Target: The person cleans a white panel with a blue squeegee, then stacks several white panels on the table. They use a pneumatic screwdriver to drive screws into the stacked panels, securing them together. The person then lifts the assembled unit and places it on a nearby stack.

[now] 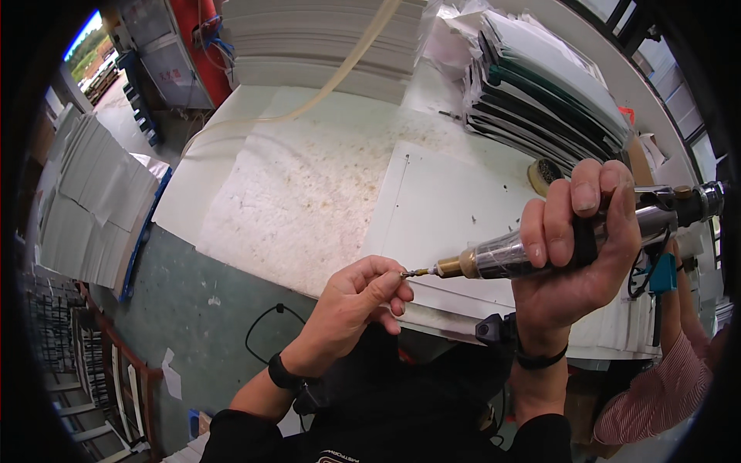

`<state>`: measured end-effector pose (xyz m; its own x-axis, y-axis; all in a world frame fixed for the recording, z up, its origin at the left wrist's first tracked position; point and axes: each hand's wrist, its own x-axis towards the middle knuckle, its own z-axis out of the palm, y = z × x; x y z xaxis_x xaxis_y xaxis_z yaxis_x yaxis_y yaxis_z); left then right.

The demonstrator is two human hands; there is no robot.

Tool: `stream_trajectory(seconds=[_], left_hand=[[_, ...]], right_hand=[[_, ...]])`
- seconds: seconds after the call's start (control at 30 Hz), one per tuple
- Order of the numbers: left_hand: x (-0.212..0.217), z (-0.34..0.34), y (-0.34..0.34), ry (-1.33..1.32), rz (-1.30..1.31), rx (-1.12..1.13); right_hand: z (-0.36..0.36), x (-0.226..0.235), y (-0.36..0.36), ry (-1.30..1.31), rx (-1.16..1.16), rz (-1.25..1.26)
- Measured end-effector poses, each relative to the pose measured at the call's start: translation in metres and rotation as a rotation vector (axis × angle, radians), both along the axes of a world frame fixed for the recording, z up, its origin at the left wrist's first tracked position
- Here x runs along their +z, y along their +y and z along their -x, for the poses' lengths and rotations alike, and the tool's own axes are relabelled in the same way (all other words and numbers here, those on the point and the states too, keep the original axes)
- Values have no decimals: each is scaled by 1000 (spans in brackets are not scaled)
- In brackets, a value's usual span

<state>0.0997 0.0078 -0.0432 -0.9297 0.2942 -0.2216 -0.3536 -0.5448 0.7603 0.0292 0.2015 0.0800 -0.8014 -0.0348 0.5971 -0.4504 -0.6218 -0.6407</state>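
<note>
My right hand (575, 239) is wrapped round the body of a silver power screwdriver (498, 257). The tool lies nearly level, its brass-coloured nose and thin bit pointing left. At the bit's tip, my left hand (367, 289) pinches what looks like a small screw (404, 275) between thumb and forefinger; the fingertips partly hide it. Beneath the tool is a flat white panel (432, 197), with a few small dark pieces scattered on it. A round yellowish container (545, 176) of small dark pieces stands just beyond my right hand.
A worn pale worktable (301, 185) carries a stack of white boards (324, 46) and a pile of dark-edged panels (540, 85) at the back. A clear hose (340, 73) arches over its left half. More boards (96, 201) stand left. At right is another person's striped sleeve (660, 386).
</note>
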Motion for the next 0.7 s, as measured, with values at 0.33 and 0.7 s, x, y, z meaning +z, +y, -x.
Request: stream_trajectory(seconds=[0.33,0.7], left_hand=[[2,-5,3,183,454,125],[-10,12,-17,900,1142,240]], right_hand=[[6,10,-13,-5,77,-234],[9,-12,-53,45,-37,-391]])
